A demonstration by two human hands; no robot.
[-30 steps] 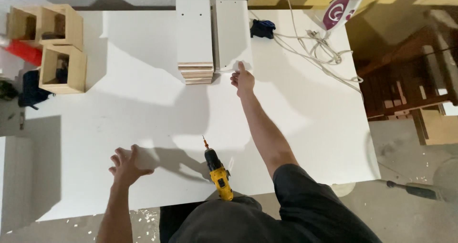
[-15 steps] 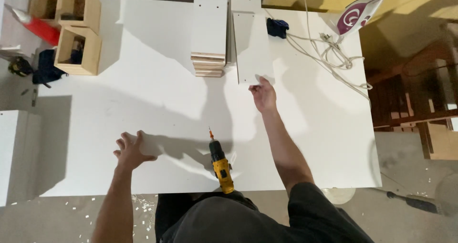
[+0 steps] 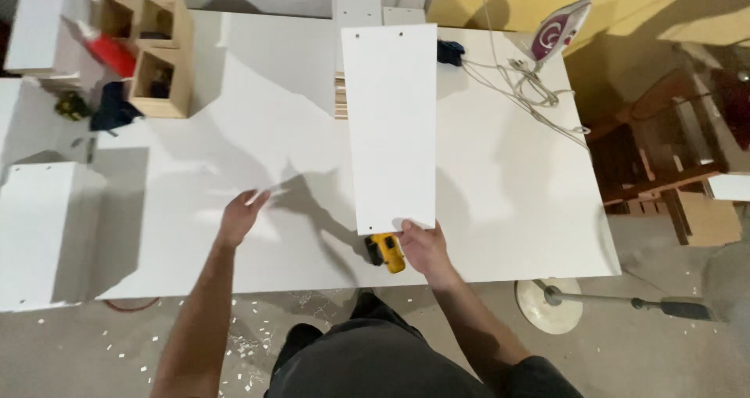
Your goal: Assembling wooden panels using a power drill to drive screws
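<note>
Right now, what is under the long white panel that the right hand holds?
Under the white panel, a yellow drill sticks out beside the right hand; its front part is covered. Stacked boards show at the left edge.

1 white panel (image 3: 391, 124), 1 yellow drill (image 3: 387, 251), 1 iron (image 3: 558, 35), 2 hands

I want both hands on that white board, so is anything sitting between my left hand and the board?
Nothing visible does. The left hand hovers open over bare white table, apart from the white board, with only tabletop between them. The right hand grips the board's near edge, just above the yellow drill.
</note>
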